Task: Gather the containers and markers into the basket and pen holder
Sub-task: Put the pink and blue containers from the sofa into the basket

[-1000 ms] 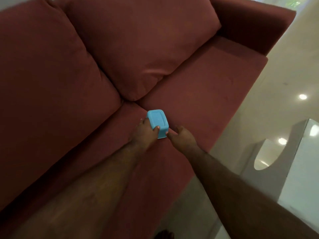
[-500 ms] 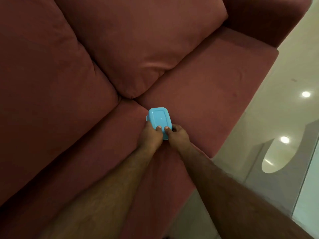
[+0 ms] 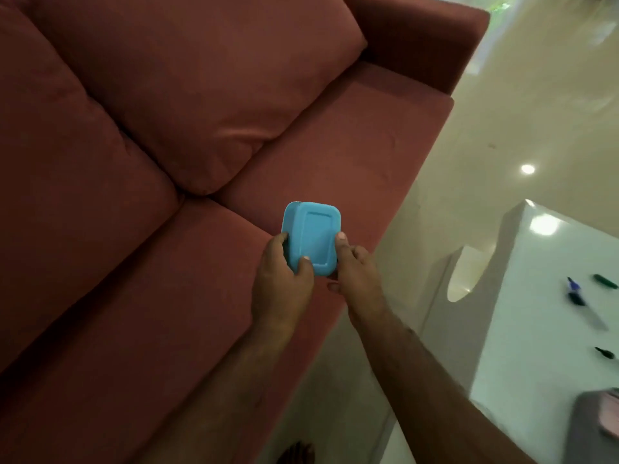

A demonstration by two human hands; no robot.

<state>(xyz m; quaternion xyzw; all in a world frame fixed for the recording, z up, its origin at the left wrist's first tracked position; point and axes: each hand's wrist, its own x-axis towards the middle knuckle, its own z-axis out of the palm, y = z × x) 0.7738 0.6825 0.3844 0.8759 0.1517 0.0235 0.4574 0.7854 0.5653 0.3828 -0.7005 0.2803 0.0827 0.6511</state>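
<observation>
Lifted clear of the sofa (image 3: 140,296), the blue container (image 3: 311,237) now sits between both hands, left hand (image 3: 283,279) and right hand (image 3: 358,276) curled round its sides. Markers (image 3: 574,293) wait on the white counter (image 3: 536,329); carrying it there seems next.
</observation>
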